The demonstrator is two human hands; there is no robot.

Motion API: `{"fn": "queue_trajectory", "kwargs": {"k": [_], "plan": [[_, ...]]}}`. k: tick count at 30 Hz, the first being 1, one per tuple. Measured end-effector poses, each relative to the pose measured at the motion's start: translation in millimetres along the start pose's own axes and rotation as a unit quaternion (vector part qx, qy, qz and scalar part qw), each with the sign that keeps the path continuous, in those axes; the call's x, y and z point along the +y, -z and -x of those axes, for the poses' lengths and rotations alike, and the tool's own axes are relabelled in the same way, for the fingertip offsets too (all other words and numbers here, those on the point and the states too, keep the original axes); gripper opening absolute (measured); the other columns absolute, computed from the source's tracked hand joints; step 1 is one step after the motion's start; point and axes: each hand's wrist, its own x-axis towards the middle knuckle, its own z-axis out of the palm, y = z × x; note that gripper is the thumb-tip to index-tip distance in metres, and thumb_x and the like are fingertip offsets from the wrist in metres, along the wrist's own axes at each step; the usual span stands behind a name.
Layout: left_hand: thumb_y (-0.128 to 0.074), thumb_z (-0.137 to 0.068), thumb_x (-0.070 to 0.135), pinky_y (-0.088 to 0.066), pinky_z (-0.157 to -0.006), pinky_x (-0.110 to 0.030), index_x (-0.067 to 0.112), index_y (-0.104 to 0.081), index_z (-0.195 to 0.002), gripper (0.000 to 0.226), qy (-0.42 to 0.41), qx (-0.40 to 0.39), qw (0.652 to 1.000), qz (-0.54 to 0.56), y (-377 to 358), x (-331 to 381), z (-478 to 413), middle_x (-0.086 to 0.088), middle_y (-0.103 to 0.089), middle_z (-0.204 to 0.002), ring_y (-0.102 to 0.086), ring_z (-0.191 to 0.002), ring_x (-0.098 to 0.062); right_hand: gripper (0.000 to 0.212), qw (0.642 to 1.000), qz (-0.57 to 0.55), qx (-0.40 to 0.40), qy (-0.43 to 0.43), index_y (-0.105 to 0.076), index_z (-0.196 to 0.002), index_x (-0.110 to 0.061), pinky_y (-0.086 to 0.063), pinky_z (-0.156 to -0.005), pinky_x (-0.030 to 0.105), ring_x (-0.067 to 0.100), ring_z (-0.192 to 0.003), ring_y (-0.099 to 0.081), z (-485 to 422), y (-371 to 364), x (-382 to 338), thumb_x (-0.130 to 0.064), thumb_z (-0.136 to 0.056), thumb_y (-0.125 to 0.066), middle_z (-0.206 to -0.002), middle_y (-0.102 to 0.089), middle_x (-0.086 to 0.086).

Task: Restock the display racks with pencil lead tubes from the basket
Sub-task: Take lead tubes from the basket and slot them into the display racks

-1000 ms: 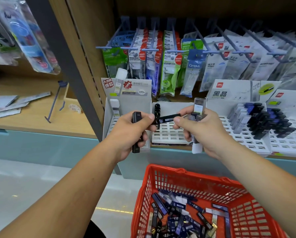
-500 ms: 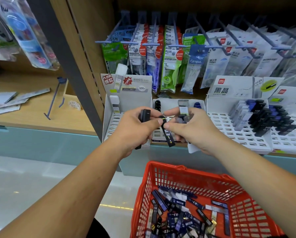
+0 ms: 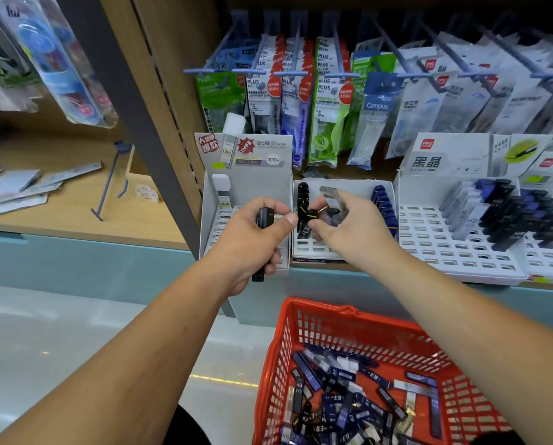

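My left grip (image 3: pixel 252 232) curls round a slim black lead tube (image 3: pixel 263 218). My right grip (image 3: pixel 349 229) pinches a yellow-striped black tube (image 3: pixel 310 216) above the white slotted middle rack (image 3: pixel 313 248), whose slots are mostly vacant. The red plastic basket (image 3: pixel 320 308) is heaped with tubes, so I judge most of the restocking remains.

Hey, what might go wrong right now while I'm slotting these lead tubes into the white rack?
1. The right hand pinches a striped tube while also holding clear tubes; pushing it into the middle rack may let the clear ones slip.
2. The left hand grips a black tube off to the side of the basket; if dropped, it would likely miss it.
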Motion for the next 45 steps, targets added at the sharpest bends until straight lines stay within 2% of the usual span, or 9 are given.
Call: {"fn": "queue_trajectory", "kwargs": {"k": [4, 10, 13, 16, 23, 28, 35, 38, 45], "plan": [[-0.072, -0.097, 0.035, -0.034, -0.041, -0.025, 0.024, -0.061, -0.109, 0.020, 0.003, -0.011, 1.000, -0.003, 2.2, 0.3, 0.4, 0.000, -0.045, -0.064, -0.043, -0.047, -0.015, 0.033, 0.997, 0.060, 0.009, 0.055, -0.062, -0.102, -0.039, -0.059, -0.079, 0.039, 0.015, -0.073, -0.068, -0.1, -2.6, 0.7, -0.014, -0.087, -0.078, -0.082, -0.068, -0.015], [-0.063, -0.103, 0.028, -0.036, -0.044, -0.027, 0.028, -0.059, -0.114, 0.012, -0.003, -0.032, 0.999, 0.005, 2.6, 4.7, 1.0, -0.003, -0.049, -0.076, -0.047, -0.054, -0.015, 0.022, 0.996, 0.058, 0.012, 0.065, -0.072, -0.098, -0.027, -0.055, -0.082, 0.029, 0.008, -0.081, -0.066, -2.7, -9.3, 1.4, -0.010, -0.087, -0.079, -0.093, -0.070, -0.012], [-0.064, -0.103, 0.023, -0.033, -0.043, -0.025, 0.023, -0.061, -0.113, 0.010, -0.018, -0.006, 1.000, -0.010, 4.2, 6.7, 4.1, -0.004, -0.049, -0.070, -0.045, -0.049, -0.014, 0.025, 0.999, -0.029, -0.026, -0.021, -0.073, -0.100, -0.029, -0.049, -0.063, 0.019, 0.001, -0.061, -0.058, -0.5, -4.9, -4.2, -0.008, -0.087, -0.079, -0.085, -0.066, -0.006], [-0.070, -0.099, 0.025, -0.029, -0.042, -0.024, 0.016, -0.061, -0.105, 0.014, -0.026, 0.009, 1.000, -0.012, 5.6, 9.3, 6.0, -0.002, -0.045, -0.060, -0.039, -0.045, -0.015, 0.014, 0.982, -0.151, -0.020, -0.115, -0.074, -0.095, -0.015, -0.044, -0.048, 0.025, 0.013, -0.050, -0.052, 3.7, 8.0, -12.4, -0.016, -0.085, -0.084, -0.070, -0.059, 0.006], [-0.086, -0.083, 0.038, -0.033, -0.039, -0.019, 0.014, -0.065, -0.097, 0.035, -0.093, -0.105, 0.981, -0.133, -29.7, 7.7, 25.8, 0.009, -0.051, -0.057, -0.039, -0.040, -0.006, 0.044, 0.883, -0.402, -0.015, -0.241, -0.053, -0.070, -0.017, -0.054, -0.072, 0.039, 0.019, -0.060, -0.056, 6.9, 29.4, -26.8, -0.052, -0.092, -0.067, -0.061, -0.051, 0.003], [-0.086, -0.084, 0.032, -0.047, -0.061, -0.031, 0.014, -0.068, -0.090, 0.026, -0.137, -0.109, 0.973, -0.153, -53.5, 4.1, 22.3, -0.009, -0.067, -0.078, -0.054, -0.063, -0.010, 0.043, 0.874, -0.424, 0.006, -0.237, -0.051, -0.074, -0.019, -0.052, -0.060, 0.034, 0.017, -0.062, -0.054, 12.0, 42.2, -26.8, -0.054, -0.091, -0.069, -0.063, -0.050, 0.000], [-0.077, -0.092, 0.026, -0.039, -0.053, -0.019, 0.016, -0.065, -0.086, 0.017, -0.145, -0.142, 0.954, -0.220, -60.8, 8.6, 24.1, 0.006, -0.054, -0.067, -0.046, -0.054, -0.006, 0.029, 0.848, -0.456, 0.082, -0.256, -0.051, -0.078, -0.021, -0.055, -0.061, 0.033, 0.018, -0.053, -0.049, 11.4, 61.3, -23.3, -0.037, -0.096, -0.067, -0.059, -0.045, 0.000], [-0.074, -0.095, 0.022, -0.035, -0.040, -0.022, 0.011, -0.062, -0.092, 0.017, -0.096, -0.138, 0.972, -0.165, -50.6, 16.3, 25.7, -0.018, -0.062, -0.074, -0.042, -0.043, -0.012, 0.026, 0.876, -0.398, 0.152, -0.225, -0.051, -0.080, -0.023, -0.049, -0.057, 0.030, 0.014, -0.050, -0.047, 10.7, 69.2, -25.2, -0.033, -0.096, -0.068, -0.057, -0.044, -0.002], [-0.070, -0.099, 0.019, -0.030, -0.049, -0.027, 0.004, -0.060, -0.106, 0.019, -0.039, -0.107, 0.992, -0.055, -21.5, 21.9, 32.5, -0.015, -0.076, -0.089, -0.038, -0.047, -0.020, 0.034, 0.953, -0.243, 0.104, -0.146, -0.062, -0.093, -0.016, -0.035, -0.044, 0.028, 0.017, -0.048, -0.040, 17.0, 55.4, -34.1, -0.047, -0.092, -0.073, -0.065, -0.049, 0.005]]}}
